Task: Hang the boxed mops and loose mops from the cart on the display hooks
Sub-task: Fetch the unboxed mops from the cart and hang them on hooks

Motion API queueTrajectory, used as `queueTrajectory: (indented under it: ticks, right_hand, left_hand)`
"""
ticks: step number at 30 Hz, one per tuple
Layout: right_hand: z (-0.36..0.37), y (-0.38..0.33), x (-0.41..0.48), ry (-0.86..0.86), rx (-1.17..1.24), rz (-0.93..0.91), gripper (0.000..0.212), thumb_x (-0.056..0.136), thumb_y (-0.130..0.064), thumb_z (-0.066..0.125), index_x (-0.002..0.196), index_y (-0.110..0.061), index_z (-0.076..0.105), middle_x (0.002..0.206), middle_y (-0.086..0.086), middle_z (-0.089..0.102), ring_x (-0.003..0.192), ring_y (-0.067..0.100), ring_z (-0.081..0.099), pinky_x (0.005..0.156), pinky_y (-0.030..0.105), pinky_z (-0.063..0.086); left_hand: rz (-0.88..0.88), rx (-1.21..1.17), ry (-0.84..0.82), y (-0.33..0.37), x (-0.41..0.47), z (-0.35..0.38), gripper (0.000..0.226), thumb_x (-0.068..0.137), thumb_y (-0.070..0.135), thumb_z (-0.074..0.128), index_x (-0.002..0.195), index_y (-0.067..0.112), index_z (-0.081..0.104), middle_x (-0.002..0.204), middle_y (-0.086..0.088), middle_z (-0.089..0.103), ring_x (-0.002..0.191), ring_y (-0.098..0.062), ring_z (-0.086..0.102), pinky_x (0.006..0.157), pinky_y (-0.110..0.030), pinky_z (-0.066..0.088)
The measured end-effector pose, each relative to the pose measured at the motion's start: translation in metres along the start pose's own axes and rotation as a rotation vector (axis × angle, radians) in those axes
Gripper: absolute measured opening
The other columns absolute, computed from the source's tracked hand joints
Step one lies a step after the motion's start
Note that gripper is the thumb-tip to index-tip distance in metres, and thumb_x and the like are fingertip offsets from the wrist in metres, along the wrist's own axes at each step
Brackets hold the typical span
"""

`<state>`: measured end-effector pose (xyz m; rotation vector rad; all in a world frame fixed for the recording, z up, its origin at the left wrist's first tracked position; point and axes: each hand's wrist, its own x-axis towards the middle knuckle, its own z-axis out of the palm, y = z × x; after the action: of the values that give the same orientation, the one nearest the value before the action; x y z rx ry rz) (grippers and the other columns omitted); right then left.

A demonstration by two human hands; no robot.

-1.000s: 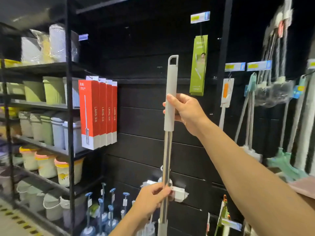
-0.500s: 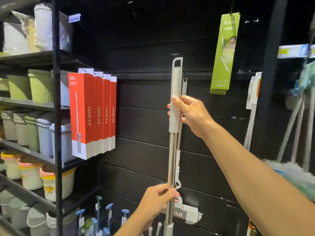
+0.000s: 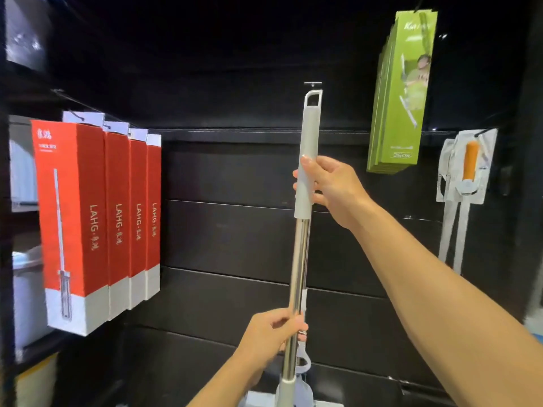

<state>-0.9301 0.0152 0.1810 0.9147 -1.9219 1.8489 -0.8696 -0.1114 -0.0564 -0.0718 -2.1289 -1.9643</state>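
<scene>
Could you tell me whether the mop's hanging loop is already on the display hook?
No, the loop sits just below the hook, with nothing through its opening.

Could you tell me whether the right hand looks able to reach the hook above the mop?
Probably yes: nothing hangs between the right hand and the hook, which sits just above the loop of the mop. However, that hand is gripping the mop.

Below the right fingers (image 3: pixel 319 197) the pole (image 3: pixel 299 259) is polished, mirror-bright metal down to the left fingers (image 3: pixel 282 320). Under the right fingers the grip (image 3: pixel 310 133) is smooth matt grey plastic. Left of the fingers, the boxes (image 3: pixel 73 201) are matt red-and-white card.
</scene>
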Motion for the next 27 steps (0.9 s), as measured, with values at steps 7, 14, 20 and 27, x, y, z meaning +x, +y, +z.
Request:
queueTrajectory:
  ticks: [7,14,20,27]
  right_hand:
    - [0.002,0.03,0.063,0.052,-0.021,-0.016,0.022,0.1,-0.041,0.065,0.116,-0.026,0.064,0.109,0.002,0.073,0.095,0.022,0.075,0.086,0.04,0.064]
    - [-0.004,0.062,0.12,0.07,-0.033,-0.04,0.026,0.1,-0.042,0.064,0.119,-0.025,0.064,0.109,0.0,0.073,0.094,0.021,0.075,0.083,0.037,0.065]
    - [-0.011,0.1,0.157,0.045,-0.035,-0.027,0.026,0.099,-0.044,0.065,0.118,-0.026,0.066,0.109,-0.001,0.074,0.093,0.019,0.076,0.078,0.032,0.065]
    - [-0.021,0.149,0.192,0.048,-0.042,0.003,0.028,0.101,-0.043,0.063,0.118,-0.022,0.067,0.111,0.001,0.074,0.095,0.02,0.076,0.088,0.041,0.064]
  left_hand:
    - [0.011,0.014,-0.007,0.001,0.07,-0.01,0.012,0.096,0.03,0.071,0.099,0.024,0.081,0.095,0.001,0.082,0.091,-0.013,0.078,0.063,-0.01,0.054]
    - [0.03,0.013,-0.031,-0.003,0.136,-0.007,0.013,0.099,0.029,0.068,0.102,0.022,0.079,0.096,0.002,0.082,0.09,-0.012,0.079,0.064,-0.01,0.055]
    - [0.01,0.073,-0.046,-0.018,0.185,-0.005,0.019,0.099,0.033,0.067,0.1,0.02,0.081,0.096,0.004,0.081,0.09,-0.005,0.077,0.07,-0.011,0.056]
    - [-0.024,0.08,-0.071,-0.043,0.24,0.003,0.019,0.099,0.035,0.067,0.103,0.022,0.081,0.097,0.014,0.08,0.092,-0.004,0.077,0.081,-0.02,0.06]
